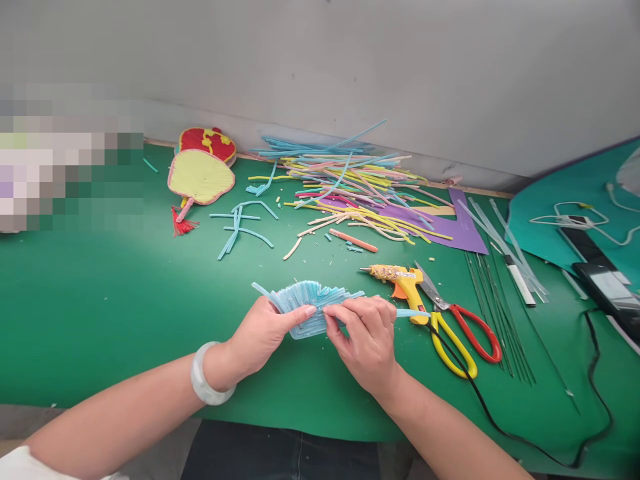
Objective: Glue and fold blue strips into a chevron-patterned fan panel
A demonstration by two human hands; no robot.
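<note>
Firmly, the left hand clamps the blue piece, its thumb laid flat across the front and the other fingers out of sight behind. The right hand makes a narrow pinch, thumb and forefinger pressed to the piece just beside the left thumb, with the remaining fingers curled over; exactly which bit lies between those tips is hidden.

The piece sits between both hands above the near part of the green table. It is built of slim, fuzzy-looking strips packed side by side, ridged like pleats, spread along its upper edge and rounded at the lower left corner. A pale blue strip juts straight out past the right knuckles, its end overlapping the glue gun in view. Next to that lie metal scissors, one handle loop red, one yellow.

Both forearms reach in from the lower corners and converge, wrists bent inward; a smooth, milky bangle rings the left wrist.
</note>
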